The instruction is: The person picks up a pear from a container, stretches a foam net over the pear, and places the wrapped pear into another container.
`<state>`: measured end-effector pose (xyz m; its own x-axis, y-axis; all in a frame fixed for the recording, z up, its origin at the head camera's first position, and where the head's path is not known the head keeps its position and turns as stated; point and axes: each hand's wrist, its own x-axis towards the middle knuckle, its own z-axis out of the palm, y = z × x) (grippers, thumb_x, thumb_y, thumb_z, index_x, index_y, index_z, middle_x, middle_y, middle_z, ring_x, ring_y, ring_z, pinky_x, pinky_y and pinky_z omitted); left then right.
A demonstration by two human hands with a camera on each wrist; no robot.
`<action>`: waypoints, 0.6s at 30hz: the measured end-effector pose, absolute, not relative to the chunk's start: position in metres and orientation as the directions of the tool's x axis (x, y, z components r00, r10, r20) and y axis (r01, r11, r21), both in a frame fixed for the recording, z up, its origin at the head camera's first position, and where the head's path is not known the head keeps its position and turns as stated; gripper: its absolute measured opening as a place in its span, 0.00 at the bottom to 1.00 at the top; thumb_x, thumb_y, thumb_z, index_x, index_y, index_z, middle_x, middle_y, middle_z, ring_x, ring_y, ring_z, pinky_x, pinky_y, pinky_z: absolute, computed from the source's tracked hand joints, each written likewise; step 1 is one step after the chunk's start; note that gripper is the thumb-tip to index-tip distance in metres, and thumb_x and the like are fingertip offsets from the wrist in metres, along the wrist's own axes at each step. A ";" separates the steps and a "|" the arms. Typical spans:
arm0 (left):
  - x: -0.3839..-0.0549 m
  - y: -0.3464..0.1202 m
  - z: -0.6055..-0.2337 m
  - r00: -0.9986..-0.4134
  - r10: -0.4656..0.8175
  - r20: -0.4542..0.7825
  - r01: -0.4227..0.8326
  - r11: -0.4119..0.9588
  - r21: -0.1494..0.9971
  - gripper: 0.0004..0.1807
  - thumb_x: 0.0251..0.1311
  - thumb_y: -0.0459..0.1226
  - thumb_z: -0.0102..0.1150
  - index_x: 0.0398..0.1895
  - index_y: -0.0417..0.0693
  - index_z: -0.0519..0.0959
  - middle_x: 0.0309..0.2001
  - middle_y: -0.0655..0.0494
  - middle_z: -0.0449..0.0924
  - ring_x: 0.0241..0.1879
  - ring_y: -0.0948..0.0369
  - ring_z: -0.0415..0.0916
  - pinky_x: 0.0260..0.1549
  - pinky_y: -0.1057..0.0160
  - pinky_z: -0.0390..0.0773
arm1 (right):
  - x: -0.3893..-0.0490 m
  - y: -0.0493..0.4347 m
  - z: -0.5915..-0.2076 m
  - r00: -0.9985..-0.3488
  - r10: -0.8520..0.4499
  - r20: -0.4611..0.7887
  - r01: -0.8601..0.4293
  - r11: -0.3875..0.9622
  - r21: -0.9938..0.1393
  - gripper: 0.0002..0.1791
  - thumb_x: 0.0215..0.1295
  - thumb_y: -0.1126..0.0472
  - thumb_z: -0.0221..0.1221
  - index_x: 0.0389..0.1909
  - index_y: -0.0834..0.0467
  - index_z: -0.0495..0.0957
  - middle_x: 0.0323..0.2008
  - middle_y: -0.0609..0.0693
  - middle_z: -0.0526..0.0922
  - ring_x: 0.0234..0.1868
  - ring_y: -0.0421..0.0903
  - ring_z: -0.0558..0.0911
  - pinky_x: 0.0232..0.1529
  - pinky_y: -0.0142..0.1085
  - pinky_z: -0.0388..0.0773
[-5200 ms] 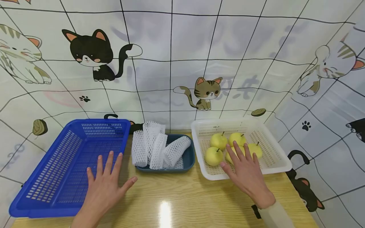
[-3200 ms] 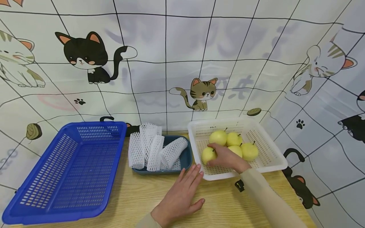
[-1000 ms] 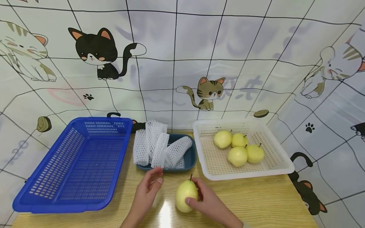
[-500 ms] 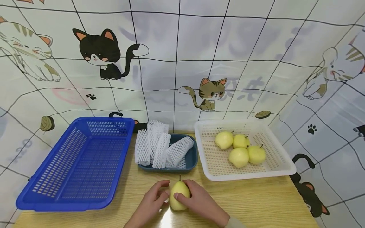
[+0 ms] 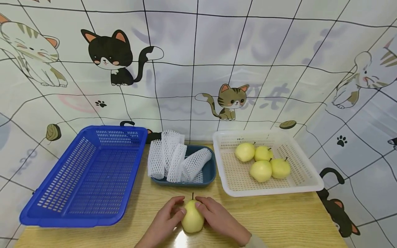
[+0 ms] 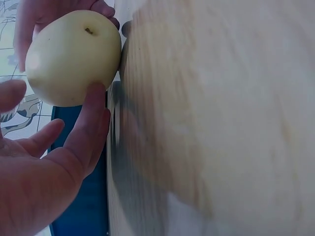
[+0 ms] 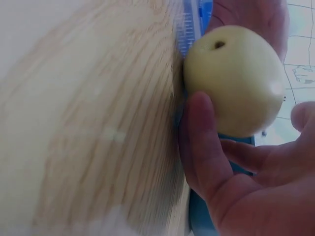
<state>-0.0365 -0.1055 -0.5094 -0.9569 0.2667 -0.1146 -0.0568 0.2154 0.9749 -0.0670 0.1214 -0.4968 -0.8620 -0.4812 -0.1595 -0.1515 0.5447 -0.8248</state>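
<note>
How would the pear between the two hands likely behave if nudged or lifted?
If nudged, the pear would probably roll unevenly, being rounded but narrower toward its stem. Its smooth, shiny skin may feel slightly slippery. It looks firm, with no dents visible, so it likely keeps its shape when lifted.

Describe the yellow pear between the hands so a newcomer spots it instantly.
On the wood-grained table, find the small dark teal plastic tray. Nearer the camera, a rounded, pale yellow pear is stem up between the left hand and right hand. Four similar pears lie in the white plastic basket; only this one is outside.
</note>
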 end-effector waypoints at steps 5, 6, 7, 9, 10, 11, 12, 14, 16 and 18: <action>-0.038 -0.106 -0.508 -0.949 0.274 -0.153 -0.084 0.246 0.966 0.31 0.74 0.47 0.60 0.71 0.37 0.69 0.66 0.37 0.73 0.57 0.47 0.79 0.40 0.64 0.82 | -0.068 0.127 -0.496 -0.829 -0.520 -0.206 -0.077 0.470 -0.879 0.31 0.79 0.43 0.51 0.71 0.61 0.72 0.58 0.53 0.78 0.41 0.39 0.80 0.36 0.33 0.80; -0.038 -0.106 -0.508 -0.949 0.274 -0.157 -0.087 0.250 0.964 0.30 0.74 0.47 0.59 0.71 0.38 0.70 0.65 0.39 0.74 0.56 0.49 0.79 0.40 0.64 0.82 | -0.068 0.127 -0.497 -0.824 -0.527 -0.209 -0.069 0.459 -0.886 0.31 0.79 0.44 0.52 0.71 0.61 0.72 0.58 0.53 0.78 0.41 0.39 0.80 0.36 0.32 0.80; -0.038 -0.107 -0.508 -0.948 0.273 -0.161 -0.090 0.254 0.963 0.29 0.75 0.47 0.58 0.71 0.38 0.70 0.64 0.40 0.76 0.55 0.50 0.80 0.40 0.64 0.82 | -0.068 0.128 -0.497 -0.820 -0.533 -0.208 -0.061 0.442 -0.895 0.31 0.79 0.44 0.53 0.71 0.62 0.72 0.58 0.54 0.79 0.40 0.40 0.81 0.36 0.33 0.81; -0.038 -0.107 -0.507 -0.948 0.272 -0.165 -0.094 0.257 0.962 0.28 0.75 0.46 0.57 0.70 0.38 0.71 0.61 0.42 0.79 0.52 0.53 0.81 0.39 0.63 0.82 | -0.069 0.128 -0.497 -0.813 -0.541 -0.217 -0.038 0.422 -0.906 0.31 0.78 0.45 0.54 0.71 0.63 0.71 0.58 0.54 0.79 0.39 0.39 0.82 0.36 0.33 0.82; -0.038 -0.107 -0.507 -0.948 0.271 -0.168 -0.098 0.253 0.963 0.28 0.76 0.46 0.57 0.70 0.38 0.71 0.60 0.44 0.80 0.51 0.54 0.81 0.38 0.63 0.81 | -0.069 0.129 -0.498 -0.812 -0.543 -0.217 -0.037 0.417 -0.908 0.32 0.78 0.45 0.54 0.71 0.63 0.71 0.58 0.54 0.79 0.39 0.39 0.82 0.36 0.33 0.82; -0.038 -0.107 -0.508 -0.948 0.270 -0.168 -0.099 0.251 0.963 0.27 0.76 0.45 0.56 0.70 0.38 0.71 0.59 0.44 0.81 0.50 0.55 0.81 0.38 0.64 0.81 | -0.069 0.129 -0.498 -0.812 -0.543 -0.216 -0.037 0.417 -0.908 0.32 0.77 0.45 0.55 0.70 0.63 0.71 0.59 0.54 0.79 0.41 0.39 0.82 0.37 0.33 0.82; -0.038 -0.107 -0.508 -0.948 0.271 -0.166 -0.098 0.249 0.964 0.27 0.76 0.45 0.56 0.70 0.38 0.71 0.58 0.44 0.81 0.50 0.55 0.81 0.39 0.64 0.82 | -0.069 0.130 -0.499 -0.814 -0.542 -0.209 -0.051 0.425 -0.904 0.32 0.76 0.44 0.56 0.70 0.63 0.72 0.59 0.54 0.80 0.43 0.39 0.82 0.39 0.33 0.82; -0.038 -0.107 -0.508 -0.947 0.275 -0.165 -0.100 0.235 0.967 0.27 0.76 0.45 0.56 0.70 0.37 0.71 0.57 0.43 0.82 0.51 0.54 0.81 0.39 0.64 0.82 | -0.070 0.131 -0.500 -0.812 -0.545 -0.208 -0.060 0.433 -0.899 0.32 0.75 0.44 0.58 0.69 0.62 0.73 0.60 0.54 0.79 0.47 0.39 0.81 0.42 0.33 0.82; -0.038 -0.108 -0.509 -0.946 0.280 -0.163 -0.101 0.222 0.970 0.28 0.76 0.46 0.56 0.70 0.36 0.70 0.58 0.41 0.81 0.52 0.53 0.81 0.40 0.63 0.83 | -0.070 0.132 -0.501 -0.808 -0.552 -0.206 -0.068 0.434 -0.898 0.31 0.74 0.44 0.59 0.69 0.60 0.74 0.60 0.53 0.79 0.47 0.39 0.81 0.42 0.33 0.82; -0.037 -0.108 -0.508 -0.944 0.286 -0.162 -0.100 0.219 0.971 0.29 0.76 0.46 0.56 0.70 0.35 0.70 0.59 0.40 0.80 0.54 0.51 0.81 0.41 0.63 0.83 | -0.071 0.133 -0.501 -0.803 -0.558 -0.210 -0.057 0.423 -0.904 0.30 0.74 0.45 0.59 0.68 0.59 0.74 0.59 0.53 0.79 0.46 0.39 0.82 0.41 0.33 0.82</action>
